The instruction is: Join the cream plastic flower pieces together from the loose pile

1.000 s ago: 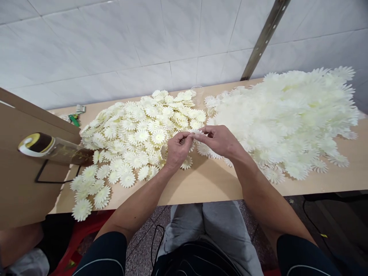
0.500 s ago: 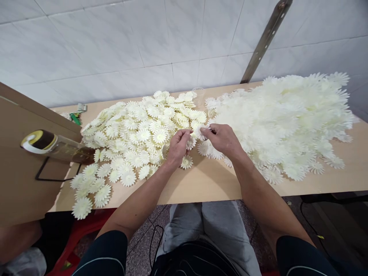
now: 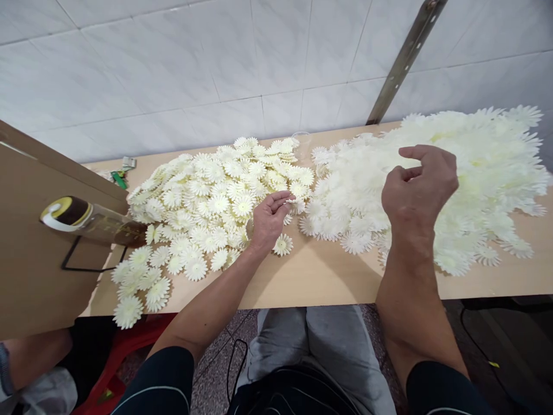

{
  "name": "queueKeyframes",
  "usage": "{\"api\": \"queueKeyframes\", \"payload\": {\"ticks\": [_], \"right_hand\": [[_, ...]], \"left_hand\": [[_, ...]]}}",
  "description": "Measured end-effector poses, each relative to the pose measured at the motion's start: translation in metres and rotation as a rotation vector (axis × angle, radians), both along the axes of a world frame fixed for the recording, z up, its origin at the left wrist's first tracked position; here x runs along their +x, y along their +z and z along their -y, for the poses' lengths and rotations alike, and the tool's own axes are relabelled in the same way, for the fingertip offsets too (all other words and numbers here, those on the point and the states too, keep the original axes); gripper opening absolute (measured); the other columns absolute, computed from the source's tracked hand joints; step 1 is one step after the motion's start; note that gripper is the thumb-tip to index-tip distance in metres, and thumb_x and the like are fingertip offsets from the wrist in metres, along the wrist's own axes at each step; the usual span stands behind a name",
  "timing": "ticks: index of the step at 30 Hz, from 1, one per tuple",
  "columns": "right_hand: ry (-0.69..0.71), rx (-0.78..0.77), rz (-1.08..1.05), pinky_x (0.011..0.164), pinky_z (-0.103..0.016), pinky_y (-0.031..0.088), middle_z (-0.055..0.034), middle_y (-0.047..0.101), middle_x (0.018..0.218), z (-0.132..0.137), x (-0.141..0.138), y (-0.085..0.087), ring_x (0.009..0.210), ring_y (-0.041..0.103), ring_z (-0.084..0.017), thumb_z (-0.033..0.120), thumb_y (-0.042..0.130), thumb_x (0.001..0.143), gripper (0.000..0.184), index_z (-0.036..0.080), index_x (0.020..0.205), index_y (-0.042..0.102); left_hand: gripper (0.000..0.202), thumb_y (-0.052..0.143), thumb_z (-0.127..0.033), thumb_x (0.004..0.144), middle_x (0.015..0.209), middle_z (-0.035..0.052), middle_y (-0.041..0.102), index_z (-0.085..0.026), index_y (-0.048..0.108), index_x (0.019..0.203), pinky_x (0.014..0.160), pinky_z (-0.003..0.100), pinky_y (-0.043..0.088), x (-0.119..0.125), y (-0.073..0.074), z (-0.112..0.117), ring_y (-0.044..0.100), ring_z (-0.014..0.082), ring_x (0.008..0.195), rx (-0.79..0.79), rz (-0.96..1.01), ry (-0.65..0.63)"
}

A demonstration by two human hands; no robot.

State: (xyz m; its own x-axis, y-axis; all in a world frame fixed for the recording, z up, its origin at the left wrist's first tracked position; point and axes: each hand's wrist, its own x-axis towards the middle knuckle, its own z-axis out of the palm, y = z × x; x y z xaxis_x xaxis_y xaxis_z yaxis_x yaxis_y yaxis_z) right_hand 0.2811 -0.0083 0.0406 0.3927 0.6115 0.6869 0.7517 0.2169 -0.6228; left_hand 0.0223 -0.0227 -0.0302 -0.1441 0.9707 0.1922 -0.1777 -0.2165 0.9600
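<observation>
My left hand (image 3: 268,220) pinches a pale cream artificial flower (image 3: 295,203) between thumb and fingertips, at the right edge of the left flower pile (image 3: 211,190). Those flowers look layered and yellowish at their centres. A single flower (image 3: 283,245) lies on the tabletop just below that hand. Over the right flower pile (image 3: 358,178), which is whiter and more translucent, my right hand (image 3: 421,178) is raised with curled fingers apart from one another. I see nothing held in it.
A bottle of brown liquid (image 3: 97,222) with a white loop stands at the left beside a cardboard box (image 3: 47,230). Small green and metal items (image 3: 120,177) lie behind it. A tiled wall (image 3: 173,69) with a metal strip (image 3: 401,63) backs the wooden table (image 3: 302,282). Part of another person shows at lower left.
My right hand has left the flower near my left hand and moved right, up over the right pile. The left hand stays almost in place, still pinching a flower.
</observation>
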Motion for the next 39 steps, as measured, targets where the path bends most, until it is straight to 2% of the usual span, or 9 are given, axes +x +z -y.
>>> {"api": "queueKeyframes", "payload": {"ticks": [2,5,7,11,16,21,26,33,39], "right_hand": [[0.152,-0.043,-0.056,0.073,-0.038,0.053,-0.0176,0.079,0.113,0.003,-0.019,0.001,0.070,0.061,-0.019,0.026,0.060,0.099,0.025,0.017,0.113,0.078],[0.563,-0.347,-0.046,0.069,-0.034,0.053,-0.0103,0.082,0.097,0.008,-0.058,-0.006,0.069,0.064,-0.019,0.049,0.067,0.100,0.034,0.019,0.106,0.081],[0.681,-0.489,0.007,0.073,-0.035,0.053,-0.0104,0.083,0.098,0.009,-0.080,-0.014,0.071,0.066,-0.020,0.055,0.073,0.096,0.038,0.019,0.105,0.083],[0.657,-0.566,0.010,0.077,-0.035,0.050,-0.0090,0.081,0.090,0.008,-0.098,-0.027,0.078,0.068,-0.023,0.056,0.073,0.095,0.040,0.018,0.102,0.083],[0.692,-0.582,-0.093,0.068,-0.033,0.040,-0.0013,0.063,0.067,0.006,-0.094,-0.024,0.068,0.054,-0.018,0.065,0.071,0.093,0.048,0.018,0.088,0.079],[0.766,-0.634,-0.085,0.062,-0.033,0.030,0.0031,0.042,0.059,0.008,-0.092,-0.020,0.063,0.038,-0.015,0.070,0.067,0.091,0.055,0.020,0.067,0.061],[0.707,-0.613,-0.076,0.060,-0.033,0.027,0.0033,0.039,0.058,0.006,-0.092,-0.021,0.062,0.036,-0.014,0.072,0.067,0.089,0.060,0.023,0.061,0.046],[0.621,-0.586,-0.097,0.056,-0.031,0.027,0.0029,0.038,0.056,0.007,-0.090,-0.018,0.060,0.035,-0.013,0.083,0.071,0.084,0.071,0.023,0.057,0.042],[0.706,-0.639,-0.196,0.052,-0.030,0.024,0.0043,0.037,0.052,0.008,-0.088,-0.015,0.056,0.033,-0.012,0.089,0.076,0.076,0.075,0.023,0.056,0.046]], "left_hand": [[0.029,0.086,-0.030,0.082,0.109,0.0102,0.087,-0.021,0.081,0.109,0.100,0.039,0.063,0.000,0.001,0.001,0.082,0.0245,0.109,-0.012,0.000,0.005],[0.029,0.088,-0.032,0.082,0.106,0.0097,0.087,-0.020,0.083,0.108,0.099,0.041,0.065,-0.001,0.002,0.000,0.082,0.0245,0.105,-0.029,-0.011,0.020],[0.031,0.089,-0.034,0.082,0.107,0.0096,0.087,-0.020,0.084,0.109,0.099,0.042,0.065,-0.002,0.002,0.000,0.083,0.0248,0.103,-0.028,-0.012,0.021],[0.034,0.091,-0.036,0.083,0.111,0.0103,0.087,-0.020,0.084,0.113,0.106,0.047,0.064,-0.004,0.003,0.000,0.082,0.0263,0.107,-0.021,-0.012,0.009],[0.034,0.092,-0.036,0.082,0.110,0.0091,0.087,-0.021,0.084,0.111,0.108,0.047,0.064,-0.002,0.001,-0.001,0.083,0.0260,0.107,-0.025,0.031,-0.002],[0.035,0.092,-0.039,0.082,0.110,0.0090,0.087,-0.022,0.084,0.111,0.111,0.048,0.063,0.001,0.000,0.000,0.083,0.0265,0.110,0.003,0.036,-0.014],[0.039,0.090,-0.045,0.087,0.116,0.0116,0.086,-0.021,0.081,0.116,0.111,0.048,0.062,0.001,0.003,0.002,0.081,0.0274,0.114,0.046,0.000,-0.019],[0.056,0.095,-0.061,0.076,0.097,0.0055,0.081,-0.022,0.077,0.111,0.076,0.034,0.067,0.004,0.004,0.002,0.076,0.0184,0.082,-0.100,0.073,-0.118],[0.052,0.096,-0.065,0.073,0.072,-0.0018,0.068,-0.020,0.076,0.090,0.057,0.026,0.058,0.002,0.012,0.004,0.067,0.0131,0.061,-0.168,0.058,-0.129]]}}
